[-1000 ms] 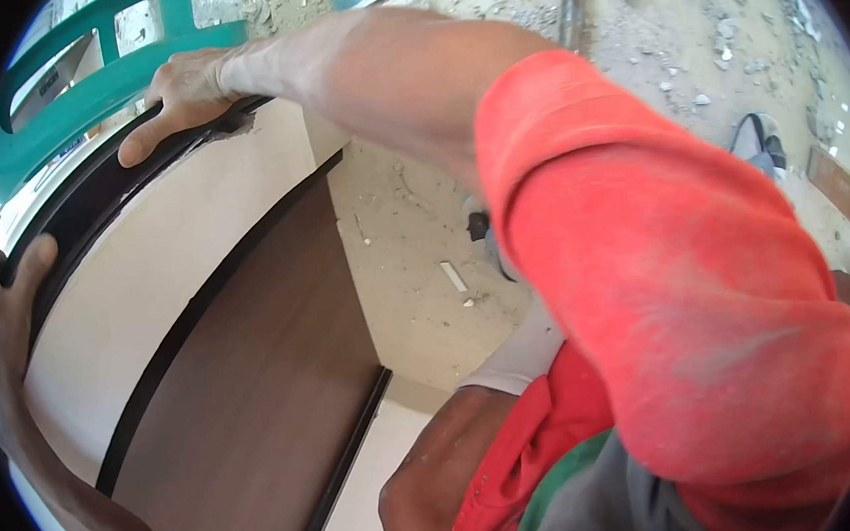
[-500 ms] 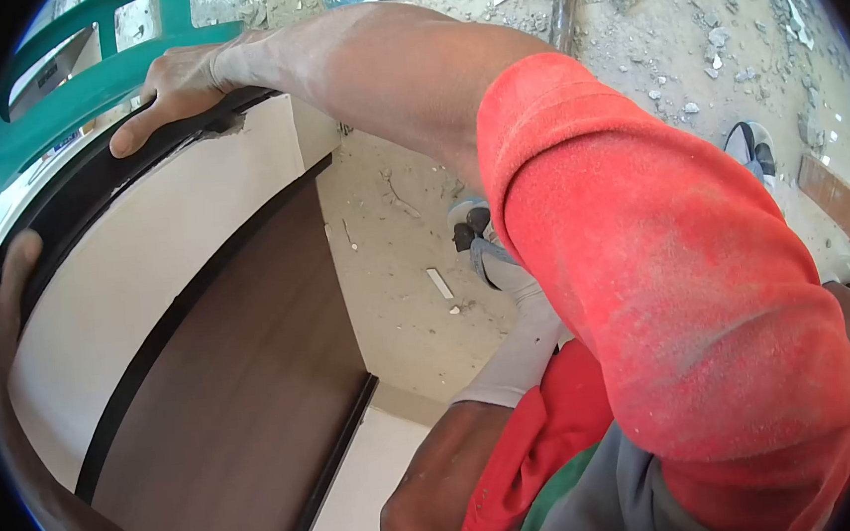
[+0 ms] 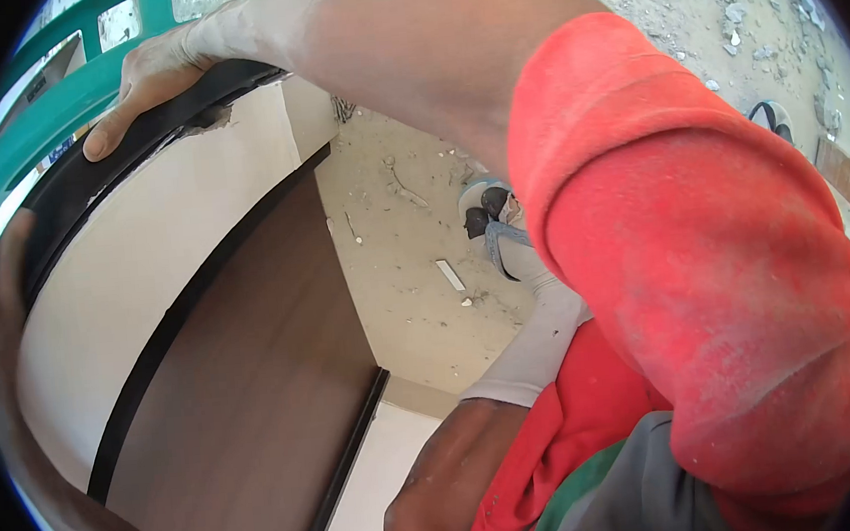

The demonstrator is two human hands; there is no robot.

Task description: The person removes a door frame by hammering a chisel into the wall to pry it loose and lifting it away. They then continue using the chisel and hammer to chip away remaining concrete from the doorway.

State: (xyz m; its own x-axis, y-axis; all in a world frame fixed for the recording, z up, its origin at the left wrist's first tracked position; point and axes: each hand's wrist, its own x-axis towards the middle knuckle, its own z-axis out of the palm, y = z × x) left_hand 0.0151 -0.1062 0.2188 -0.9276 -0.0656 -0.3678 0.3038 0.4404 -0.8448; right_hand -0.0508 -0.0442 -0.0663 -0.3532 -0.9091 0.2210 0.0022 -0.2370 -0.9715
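A large panel, white (image 3: 181,205) above and dark brown (image 3: 253,359) below, stands in front of me with black strips along it. Over its black top edge (image 3: 135,138) lies my right hand (image 3: 146,83), thumb on the near side and fingers mostly hidden beyond. Farther left, my left hand (image 3: 1,264) grips the same edge between thumb and fingers, dim at the border of the view. The white facing is chipped just under the black edge, near my right hand. Behind the panel, a green plastic chair (image 3: 72,94) almost touches my right hand.
Dusty floor (image 3: 417,296) with rubble and a small white strip (image 3: 450,274) lies right of the panel. My foot in a sandal (image 3: 491,210) is beside it. A brown board (image 3: 845,172) lies at the far right. My red sleeve (image 3: 701,214) covers much of the view.
The view has shifted a little, so the floor, panel and foot appear slightly lower or farther right. Both hands keep their hold on the panel's edge.
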